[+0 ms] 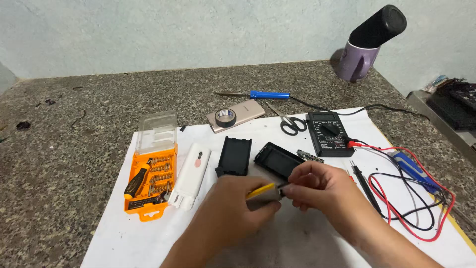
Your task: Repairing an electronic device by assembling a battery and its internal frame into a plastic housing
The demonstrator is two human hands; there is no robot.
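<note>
Pinched between my left hand (233,206) and my right hand (317,186) is a small part I can't fully make out, since my fingers cover most of it. Both hands are closed on it, meeting over the white paper sheet (148,233) near the middle of the work area. My left hand also holds a slim yellow-handled tool (260,189), its tip pointing toward my right fingertips.

Just beyond my hands lie two black plastic casing halves: one (234,156) lies straight, the other (278,160) lies at an angle beside it, close to my right hand. A small circuit board (310,156) rests just behind my right hand. To my left sits a white casing (191,176), and beside that an orange screwdriver bit set (148,181) with its clear lid open.

Farther back are a black digital multimeter (328,133) with red and black test leads (411,208) looping to my right, scissors (290,123), a roll of black tape (225,117) sitting on a gold-coloured phone (245,110), and a blue-handled screwdriver (258,94) on the granite counter (59,159). A purple mug (353,62) holds a black cylinder (379,26).
</note>
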